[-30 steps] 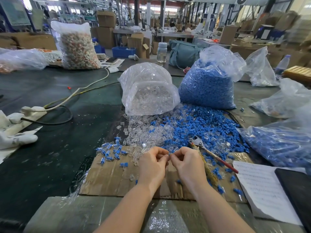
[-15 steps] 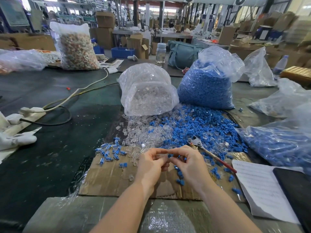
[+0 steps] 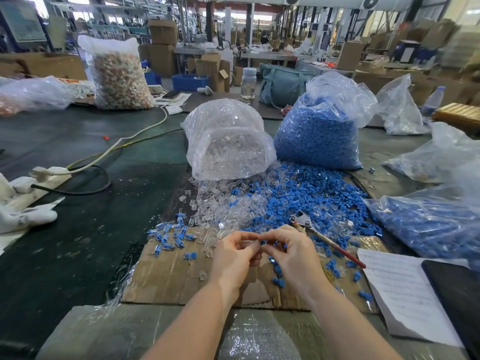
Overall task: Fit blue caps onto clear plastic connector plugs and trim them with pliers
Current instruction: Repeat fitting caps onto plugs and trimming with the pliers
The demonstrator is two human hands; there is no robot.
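Note:
My left hand (image 3: 235,255) and my right hand (image 3: 291,252) meet fingertip to fingertip above a cardboard sheet (image 3: 168,279). The left pinches a clear plug (image 3: 250,240); the right pinches a blue cap (image 3: 270,245) against it. Loose clear plugs (image 3: 220,209) and loose blue caps (image 3: 306,196) lie heaped just beyond my hands. Several capped plugs (image 3: 168,236) sit in a small group to the left. Red-handled pliers (image 3: 322,236) rest on the pile right of my right hand.
A bag of clear plugs (image 3: 228,144) and a bag of blue caps (image 3: 319,133) stand behind the piles. Another blue-filled bag (image 3: 428,224) lies at right, above a paper sheet (image 3: 400,294). White cables (image 3: 104,157) and gloves (image 3: 23,214) lie at left.
My hands have shifted slightly lower and closer together, still pressing the cap and plug at the fingertips. The piles and the pliers have not moved.

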